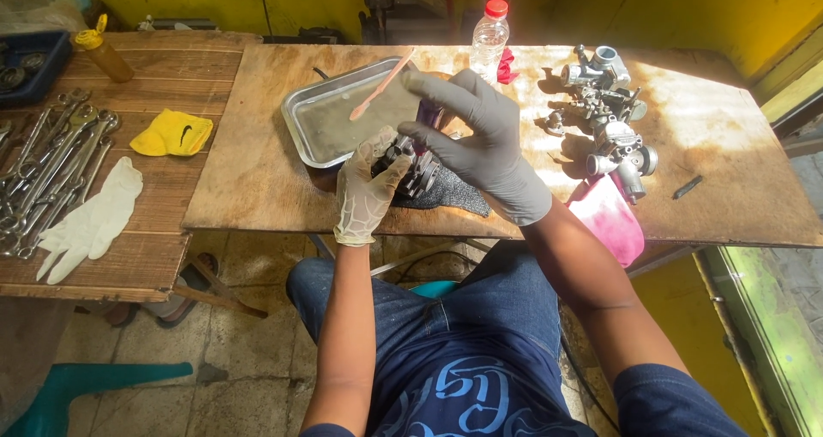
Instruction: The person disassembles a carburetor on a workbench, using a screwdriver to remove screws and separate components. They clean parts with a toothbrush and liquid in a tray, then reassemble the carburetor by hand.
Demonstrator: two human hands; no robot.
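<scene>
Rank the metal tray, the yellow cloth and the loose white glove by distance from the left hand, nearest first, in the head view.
From the left hand:
1. Metal tray, just above it.
2. Yellow cloth, further left.
3. Loose white glove, farthest left, beside the wrenches.

Hard daylight came in from the right and washed the right half of the plywood table (729, 137) almost white, with striped bands of light and shade across it, while the left slatted table (129, 257) and the floor lay in softer, dimmer shade. The carburetor parts (609, 116) and the plastic bottle (489, 38) threw short dark shadows to the left, and the grey-gloved right hand (480, 141) shaded the steel tray (321, 116), which showed only a dull sheen. The picture was sharp in the middle, with wide-angle bending at the edges and slight softness in the corners.
</scene>
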